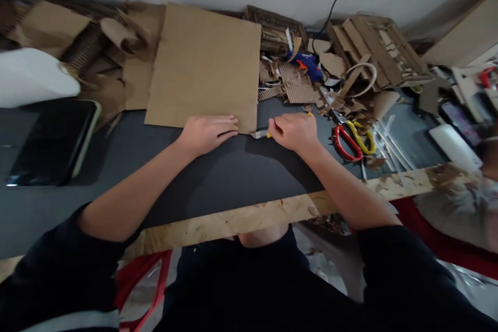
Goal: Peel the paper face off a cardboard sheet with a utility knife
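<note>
Along the near edge of the large cardboard sheet (206, 65), the left hand (209, 134) lies flat with its fingers extended toward the sheet's near right corner, resting on the cardboard rather than gripping it. Just beyond that corner, the right hand (293, 130) is closed around a cutter (262, 134) with yellow showing on its body. The blade juts from the fist toward the sheet, its tip at the corner; whether it has entered the cardboard, I cannot tell. Right of the sheet are a blue glue gun (310, 66) among scraps and red- and yellow-handled scissors (351, 139); well left of it lies a black tablet-like device (50, 140).
</note>
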`<state>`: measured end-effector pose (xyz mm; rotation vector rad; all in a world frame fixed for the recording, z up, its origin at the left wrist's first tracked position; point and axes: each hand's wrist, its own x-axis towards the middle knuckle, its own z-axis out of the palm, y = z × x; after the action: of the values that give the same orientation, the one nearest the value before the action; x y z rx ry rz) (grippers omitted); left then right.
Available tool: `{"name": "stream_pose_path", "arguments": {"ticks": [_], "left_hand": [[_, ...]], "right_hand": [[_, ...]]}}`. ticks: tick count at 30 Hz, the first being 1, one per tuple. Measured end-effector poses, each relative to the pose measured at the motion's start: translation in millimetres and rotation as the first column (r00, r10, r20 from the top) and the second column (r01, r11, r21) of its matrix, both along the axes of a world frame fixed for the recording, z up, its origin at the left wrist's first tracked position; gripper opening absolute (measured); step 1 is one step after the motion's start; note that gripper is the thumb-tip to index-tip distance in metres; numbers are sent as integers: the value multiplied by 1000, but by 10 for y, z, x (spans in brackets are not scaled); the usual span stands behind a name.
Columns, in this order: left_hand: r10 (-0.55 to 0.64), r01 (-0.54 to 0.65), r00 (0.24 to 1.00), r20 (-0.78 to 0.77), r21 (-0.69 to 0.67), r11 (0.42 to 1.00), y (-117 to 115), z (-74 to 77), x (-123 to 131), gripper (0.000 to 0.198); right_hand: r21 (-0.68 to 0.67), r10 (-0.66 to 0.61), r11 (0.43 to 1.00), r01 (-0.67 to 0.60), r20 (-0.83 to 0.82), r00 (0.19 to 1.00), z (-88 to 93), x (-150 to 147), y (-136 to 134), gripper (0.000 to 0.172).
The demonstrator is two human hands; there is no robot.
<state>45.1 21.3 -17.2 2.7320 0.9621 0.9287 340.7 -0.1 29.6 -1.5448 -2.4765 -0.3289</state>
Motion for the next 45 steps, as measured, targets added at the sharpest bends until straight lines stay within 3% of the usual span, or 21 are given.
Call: {"name": "stream_pose_path", "arguments": {"ticks": [5, 13, 17, 20, 22, 24, 27, 31, 37, 45], "left_hand": [[-14, 16, 999, -32, 66, 998, 4, 43, 30, 25], [-25, 25, 999, -26, 17, 1000, 4, 58, 23, 17], [-2, 1, 1000, -25, -56, 998, 0, 55, 34, 17], [5, -6, 1000, -9, -96, 995, -9, 61, 44, 19], [3, -2, 1000, 5, -116, 993, -13, 65, 46, 17], [7, -6, 1000, 6, -133, 991, -14, 67, 44, 17], [13, -13, 1000, -1, -144, 990, -13, 63, 38, 18], [5, -5, 1000, -4, -134, 991, -10, 58, 34, 18], [8, -10, 1000, -13, -160, 987, -9, 81, 41, 19], [26, -28, 1000, -13, -163, 986, -16, 95, 48, 18]], "right_hand": [[110, 63, 992, -66, 25, 998, -37, 44, 10, 49], [82, 55, 995, -54, -4, 998, -40, 17, -7, 51], [74, -8, 997, 24, -208, 978, -112, 5, 2, 48], [54, -103, 987, 148, -494, 863, -119, 63, 54, 53], [64, -112, 981, 182, -577, 809, -101, 115, 89, 56], [73, -89, 987, 144, -500, 862, -85, 142, 97, 52], [19, -70, 997, 77, -250, 966, -62, 97, 47, 48], [-38, -89, 996, 86, -75, 993, 26, -34, -74, 49], [-44, -130, 990, 130, 5, 991, 170, -54, -173, 49], [21, -102, 995, 102, 22, 995, 133, -39, -161, 47]]}}
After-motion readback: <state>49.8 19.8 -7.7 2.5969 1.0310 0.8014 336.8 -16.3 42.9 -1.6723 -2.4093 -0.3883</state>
